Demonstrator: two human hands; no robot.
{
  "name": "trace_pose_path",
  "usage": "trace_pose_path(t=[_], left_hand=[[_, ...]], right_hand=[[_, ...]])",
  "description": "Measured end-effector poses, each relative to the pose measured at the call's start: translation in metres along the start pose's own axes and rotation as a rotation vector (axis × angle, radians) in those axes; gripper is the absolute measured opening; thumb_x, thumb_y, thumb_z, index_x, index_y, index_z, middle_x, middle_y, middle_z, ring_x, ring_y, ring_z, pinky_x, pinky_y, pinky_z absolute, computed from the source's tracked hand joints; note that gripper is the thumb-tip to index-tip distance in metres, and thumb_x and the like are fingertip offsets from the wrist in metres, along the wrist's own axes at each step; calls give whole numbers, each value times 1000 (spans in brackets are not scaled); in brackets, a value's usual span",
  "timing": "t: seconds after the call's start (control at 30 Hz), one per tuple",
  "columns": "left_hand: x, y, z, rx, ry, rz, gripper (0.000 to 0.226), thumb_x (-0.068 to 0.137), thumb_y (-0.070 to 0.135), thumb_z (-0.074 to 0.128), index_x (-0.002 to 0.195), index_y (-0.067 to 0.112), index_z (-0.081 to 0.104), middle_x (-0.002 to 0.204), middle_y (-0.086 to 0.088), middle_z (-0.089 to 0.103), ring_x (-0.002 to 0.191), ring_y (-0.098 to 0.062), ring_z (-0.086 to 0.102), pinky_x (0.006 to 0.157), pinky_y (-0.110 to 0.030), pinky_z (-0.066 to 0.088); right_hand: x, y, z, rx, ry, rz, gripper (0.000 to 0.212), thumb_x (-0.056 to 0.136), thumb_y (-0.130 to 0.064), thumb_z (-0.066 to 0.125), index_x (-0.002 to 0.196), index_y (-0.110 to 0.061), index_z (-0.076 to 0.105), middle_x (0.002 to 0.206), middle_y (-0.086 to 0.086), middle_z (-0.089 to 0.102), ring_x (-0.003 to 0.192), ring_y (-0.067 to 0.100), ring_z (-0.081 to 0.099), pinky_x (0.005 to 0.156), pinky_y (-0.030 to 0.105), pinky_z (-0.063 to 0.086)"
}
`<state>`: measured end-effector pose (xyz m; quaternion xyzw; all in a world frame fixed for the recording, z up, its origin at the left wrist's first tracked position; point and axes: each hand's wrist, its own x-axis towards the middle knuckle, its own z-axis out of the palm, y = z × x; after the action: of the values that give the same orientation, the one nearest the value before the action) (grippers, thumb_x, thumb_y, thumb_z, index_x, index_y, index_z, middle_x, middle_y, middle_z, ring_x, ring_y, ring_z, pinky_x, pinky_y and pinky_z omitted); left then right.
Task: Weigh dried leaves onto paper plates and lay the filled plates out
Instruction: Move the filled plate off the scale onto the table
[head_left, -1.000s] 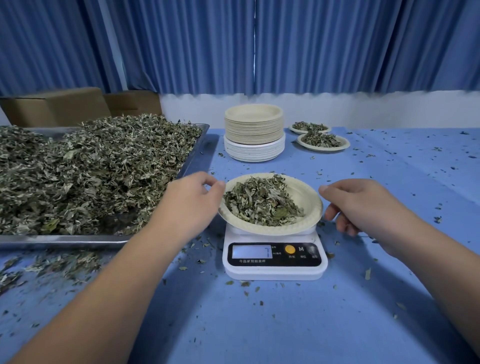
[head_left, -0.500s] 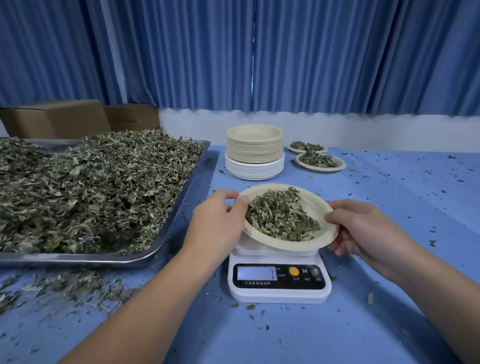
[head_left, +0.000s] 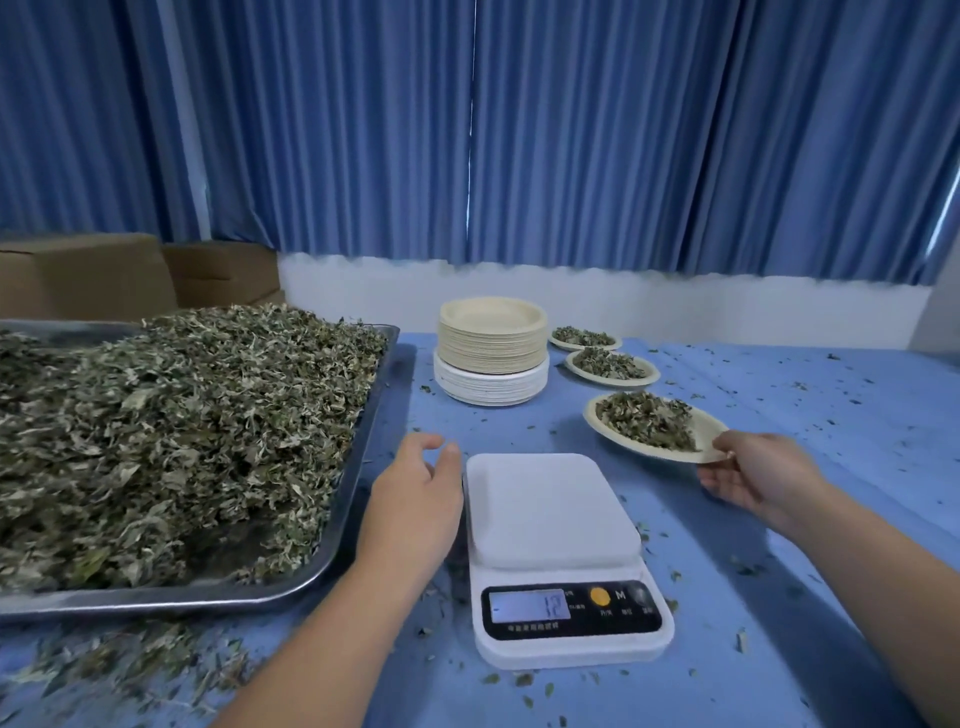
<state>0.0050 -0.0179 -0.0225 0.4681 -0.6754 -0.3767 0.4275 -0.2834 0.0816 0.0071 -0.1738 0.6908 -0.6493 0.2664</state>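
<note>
So the right hand (head_left: 763, 478) is gripping a paper plate (head_left: 706, 427) by its near rim, thumb on top and fingers curled underneath. The plate is carrying a pile of leaves and is sitting off to the right of and behind the kitchen scale (head_left: 550, 509), tipped up a bit on the hand's side. Can't tell whether its far edge is touching the table (head_left: 779, 571) or not.

The left hand (head_left: 415, 499) is hovering just beside the scale's left edge, fingers loosely curled and holding nothing. The scale's display (head_left: 527, 605) is glowing, but the digits are too blurry to read.

Two filled plates (head_left: 613, 383) are lying in a line further back on the right, near the wall. A stack of paper plates (head_left: 492, 353) is standing behind the scale, tan ones on top of white ones. On the left, a big metal tray (head_left: 332, 551) is holding a heap of dried leaves (head_left: 156, 441), with crumbs scattered all over the blue cloth. Cardboard boxes (head_left: 83, 275) are sitting behind the tray, and blue curtains (head_left: 571, 130) are hanging along the back.
</note>
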Motion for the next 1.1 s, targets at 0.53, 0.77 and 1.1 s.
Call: trace_pose_path(t=[0.53, 0.77, 1.1], left_hand=[[7, -7, 5, 71, -56, -41, 20, 95, 47, 42, 107, 34, 52, 77, 6, 64, 71, -16, 61, 64, -32, 47], [8, -6, 4, 47, -38, -49, 20, 96, 46, 44, 107, 33, 54, 72, 4, 65, 69, -12, 61, 66, -31, 47], [7, -4, 1, 17, -30, -82, 14, 97, 43, 43, 101, 35, 53, 74, 4, 67, 69, -14, 62, 69, -35, 51]], right_hand=[[51, 0, 23, 181, 179, 102, 18, 92, 4, 53, 107, -3, 45, 143, 16, 46, 104, 26, 65, 76, 29, 57], [48, 9, 25, 247, 195, 80, 18, 93, 0, 55, 109, 0, 49, 127, 15, 58, 81, 18, 67, 55, 20, 57], [39, -23, 80, 61, 34, -57, 12, 91, 3, 50, 80, -2, 51, 71, 11, 49, 56, 21, 53, 42, 21, 50]])
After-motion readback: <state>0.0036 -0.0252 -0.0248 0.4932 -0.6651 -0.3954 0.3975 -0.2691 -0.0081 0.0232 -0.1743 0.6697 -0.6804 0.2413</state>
